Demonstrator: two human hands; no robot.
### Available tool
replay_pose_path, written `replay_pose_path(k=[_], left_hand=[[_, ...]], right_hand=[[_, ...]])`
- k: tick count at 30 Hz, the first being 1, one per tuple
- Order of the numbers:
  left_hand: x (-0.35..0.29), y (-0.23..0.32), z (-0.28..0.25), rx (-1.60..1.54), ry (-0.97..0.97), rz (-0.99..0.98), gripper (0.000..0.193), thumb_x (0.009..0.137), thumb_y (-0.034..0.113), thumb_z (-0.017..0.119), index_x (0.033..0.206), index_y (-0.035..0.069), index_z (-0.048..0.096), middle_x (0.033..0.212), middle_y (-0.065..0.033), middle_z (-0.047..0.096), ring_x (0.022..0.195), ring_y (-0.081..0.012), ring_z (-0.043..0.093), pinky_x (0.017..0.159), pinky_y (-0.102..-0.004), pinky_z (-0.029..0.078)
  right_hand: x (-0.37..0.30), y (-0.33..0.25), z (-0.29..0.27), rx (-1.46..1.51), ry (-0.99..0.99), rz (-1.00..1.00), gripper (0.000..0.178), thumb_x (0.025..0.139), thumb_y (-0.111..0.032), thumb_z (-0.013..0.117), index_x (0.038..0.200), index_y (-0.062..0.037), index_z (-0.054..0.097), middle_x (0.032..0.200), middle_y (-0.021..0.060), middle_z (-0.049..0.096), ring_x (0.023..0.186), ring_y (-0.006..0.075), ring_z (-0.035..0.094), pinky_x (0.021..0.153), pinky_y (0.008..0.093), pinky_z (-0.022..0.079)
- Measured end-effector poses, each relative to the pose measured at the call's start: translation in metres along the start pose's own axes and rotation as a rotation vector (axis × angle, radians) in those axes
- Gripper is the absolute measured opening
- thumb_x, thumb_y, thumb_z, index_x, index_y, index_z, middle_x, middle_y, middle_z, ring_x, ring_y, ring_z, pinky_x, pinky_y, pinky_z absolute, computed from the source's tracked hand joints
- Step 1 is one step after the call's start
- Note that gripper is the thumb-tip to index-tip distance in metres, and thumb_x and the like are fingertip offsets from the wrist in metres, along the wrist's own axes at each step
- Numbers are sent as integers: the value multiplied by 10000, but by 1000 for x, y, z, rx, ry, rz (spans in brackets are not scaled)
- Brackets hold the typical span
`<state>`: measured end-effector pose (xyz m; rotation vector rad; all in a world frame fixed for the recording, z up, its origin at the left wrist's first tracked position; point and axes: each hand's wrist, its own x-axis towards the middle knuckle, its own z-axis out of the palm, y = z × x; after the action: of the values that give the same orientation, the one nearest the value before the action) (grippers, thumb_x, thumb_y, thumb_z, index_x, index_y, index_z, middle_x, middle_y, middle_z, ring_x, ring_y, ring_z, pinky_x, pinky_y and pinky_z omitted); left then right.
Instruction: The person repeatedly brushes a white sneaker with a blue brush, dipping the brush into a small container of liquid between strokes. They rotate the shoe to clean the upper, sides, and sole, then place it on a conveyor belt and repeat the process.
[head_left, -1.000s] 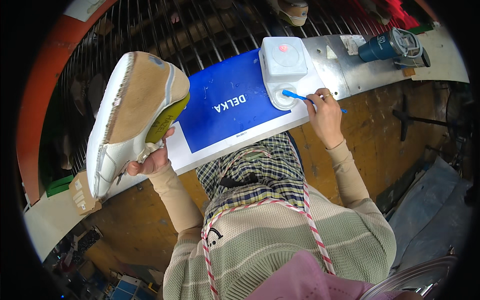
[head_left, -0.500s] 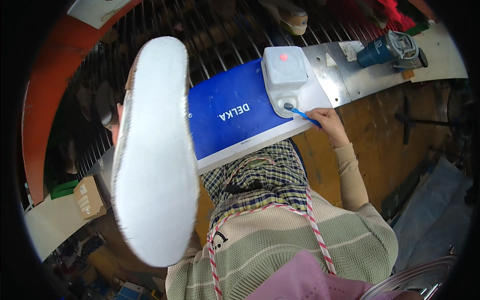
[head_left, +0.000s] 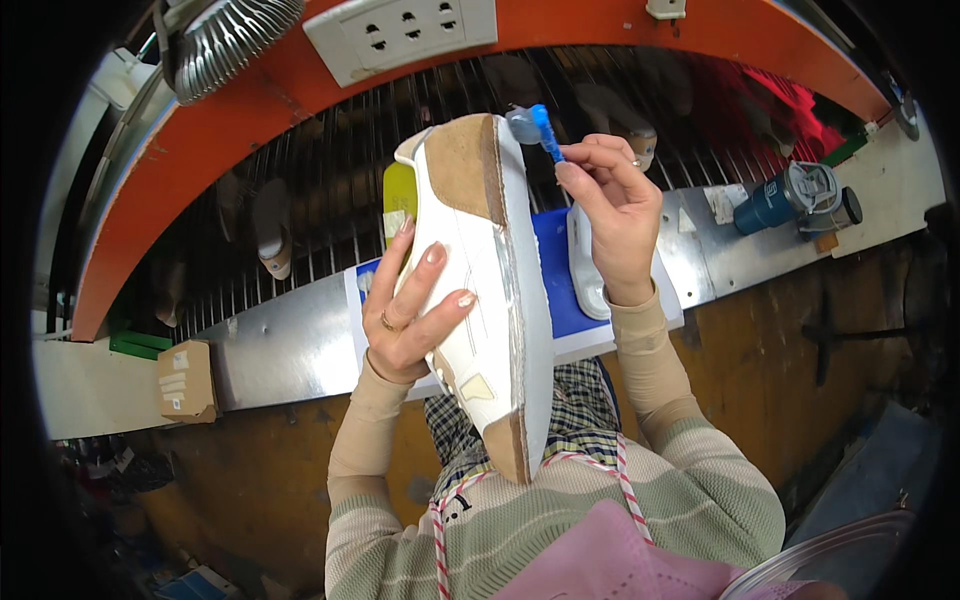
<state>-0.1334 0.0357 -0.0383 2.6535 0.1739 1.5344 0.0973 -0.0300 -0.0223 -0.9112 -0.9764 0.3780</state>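
A white shoe with tan patches and no outsole is held up on its side. My left hand grips it with fingers spread over its upper. The pale, flat underside faces right. Yellow-green lining shows at the opening. In my right hand is a blue brush like a toothbrush, pinched between thumb and fingers. Its bristle end, greyish and partly blurred, is at the underside's edge by the shoe's upper end. Behind my right hand stands a white plastic container, partly hidden.
Under the container lies a blue and white box lid or sheet on a metal ledge. A blue tumbler stands right, a cardboard box left. Beyond runs a rack of metal rods carrying shoes, below an orange frame.
The brush has left the container's small cup and risen to the shoe's edge. My left hand has turned the shoe, moving it rightward, so its side now shows. The head view has shifted upward.
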Motion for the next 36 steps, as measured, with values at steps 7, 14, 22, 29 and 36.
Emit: replay_pose_path(k=[7,14,22,29,36], left_hand=[[2,1,-10,16,18,-16,385,769,159,793,1122,233,658,1360,-66,573,1276,-457,520,1025,-485,547],[1,-3,-9,30,27,-11,383,762,162,801,1109,253,668,1364,-57,567,1270,-448,527,1002,-484,564],[7,-7,-16,160,-21,67,463,721,197,833,1133,332,670,1344,9,575,1257,-406,549,948,-457,603],[11,-6,-28,239,-113,160,489,717,263,845,1148,405,662,1314,48,581,1251,-365,558,898,-447,623],[12,-6,-31,244,-130,177,495,708,274,855,1145,407,665,1319,58,583,1256,-350,557,877,-447,626]], right_hand=[[12,6,3,-172,-130,-310,260,776,122,749,1016,31,709,1024,62,512,918,144,558,853,283,485],[2,-2,-8,36,-122,152,163,848,84,691,1006,45,696,1047,44,511,894,121,561,820,257,482],[-33,-13,6,-79,-64,54,153,827,29,747,977,47,724,1017,53,506,857,111,514,762,242,461],[-8,-20,0,-306,3,-29,103,833,-15,754,934,-1,747,999,32,519,767,67,521,653,220,453],[20,-27,-11,-476,-27,-179,126,795,-34,792,917,-21,760,959,37,536,792,92,537,634,215,422]])
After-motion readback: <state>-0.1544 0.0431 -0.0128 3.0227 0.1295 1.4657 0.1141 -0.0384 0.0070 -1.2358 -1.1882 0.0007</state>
